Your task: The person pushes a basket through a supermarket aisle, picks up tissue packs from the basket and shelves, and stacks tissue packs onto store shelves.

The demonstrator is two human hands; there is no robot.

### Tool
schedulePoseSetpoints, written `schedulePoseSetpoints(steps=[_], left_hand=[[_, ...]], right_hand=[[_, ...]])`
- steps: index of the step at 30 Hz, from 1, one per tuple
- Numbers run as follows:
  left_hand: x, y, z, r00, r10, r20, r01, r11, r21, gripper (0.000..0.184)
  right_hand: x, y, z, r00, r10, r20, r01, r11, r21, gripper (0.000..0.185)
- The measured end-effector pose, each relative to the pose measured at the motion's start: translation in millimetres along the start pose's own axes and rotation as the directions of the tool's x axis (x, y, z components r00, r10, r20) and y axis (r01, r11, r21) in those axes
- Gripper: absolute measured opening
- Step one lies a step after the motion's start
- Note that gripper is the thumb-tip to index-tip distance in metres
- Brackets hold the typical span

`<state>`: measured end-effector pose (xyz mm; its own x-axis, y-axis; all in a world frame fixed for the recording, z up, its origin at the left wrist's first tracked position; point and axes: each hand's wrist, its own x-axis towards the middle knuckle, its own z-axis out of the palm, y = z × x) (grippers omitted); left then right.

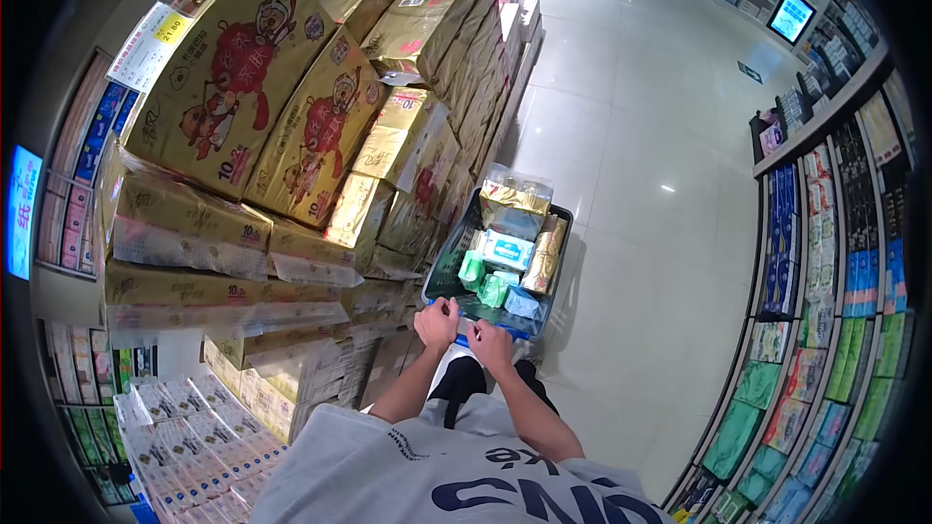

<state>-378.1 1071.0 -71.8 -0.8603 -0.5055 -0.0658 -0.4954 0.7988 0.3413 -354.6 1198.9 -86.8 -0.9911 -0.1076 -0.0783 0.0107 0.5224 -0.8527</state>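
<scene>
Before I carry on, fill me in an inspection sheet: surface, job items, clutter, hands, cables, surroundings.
Surface: pale, glossy tiled floor, reflecting lights.
Job items: dark basket holding a white-and-blue pack, green packs, a pale blue pack and gold packs.
Clutter: tall stack of gold packages close on the left, clear wrap sticking out.
Hands: left hand and right hand at the basket's near end, fingers curled; grip partly hidden.
Cables: nothing seen.
Surroundings: stocked shelves on the right, price sign at upper left, lit screen at upper right.
</scene>
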Motion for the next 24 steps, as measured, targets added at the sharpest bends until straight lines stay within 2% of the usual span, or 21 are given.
schedulePoseSetpoints(steps=[6, 11, 14, 16, 19, 21, 24], left_hand=[[23.5, 23.5, 8.2, 0.999, -0.035, -0.038, 0.034, 0.999, -0.035, 0.032], [46.8, 43.8, 15.3, 0.999, -0.006, -0.052, 0.004, 0.999, -0.037, 0.032], [62.5, 60.5, 16.6, 1.000, -0.006, -0.014, 0.006, 0.999, -0.049, 0.034], [75.1, 69.8, 18.6, 1.000, -0.012, -0.016, 0.011, 0.998, -0.065, 0.034], [92.3, 80.9, 25.3, 1.000, -0.031, 0.000, 0.031, 0.997, -0.068, 0.037], [101.6, 88.7, 27.1, 0.996, 0.025, -0.081, -0.032, 0.995, -0.090, 0.039], [120.4, 98.5, 31.2, 0.999, -0.006, -0.039, 0.002, 0.994, -0.111, 0.041]], right_hand=[[37.4, 11.3, -9.2, 1.000, -0.001, 0.028, 0.002, 1.000, -0.012, 0.025], [72.0, 17.1, -19.3, 0.998, 0.010, 0.056, -0.007, 0.999, -0.044, 0.024], [96.8, 20.2, -32.6, 0.988, 0.056, 0.145, -0.050, 0.998, -0.045, 0.025], [114.8, 29.3, -38.0, 0.958, 0.101, 0.268, -0.109, 0.994, 0.014, 0.026], [138.9, 46.1, -40.5, 0.952, 0.122, 0.280, -0.149, 0.986, 0.075, 0.027], [156.7, 52.0, -39.8, 0.960, 0.084, 0.267, -0.107, 0.992, 0.070, 0.025], [174.4, 57.5, -39.4, 0.962, 0.069, 0.264, -0.090, 0.994, 0.068, 0.023]])
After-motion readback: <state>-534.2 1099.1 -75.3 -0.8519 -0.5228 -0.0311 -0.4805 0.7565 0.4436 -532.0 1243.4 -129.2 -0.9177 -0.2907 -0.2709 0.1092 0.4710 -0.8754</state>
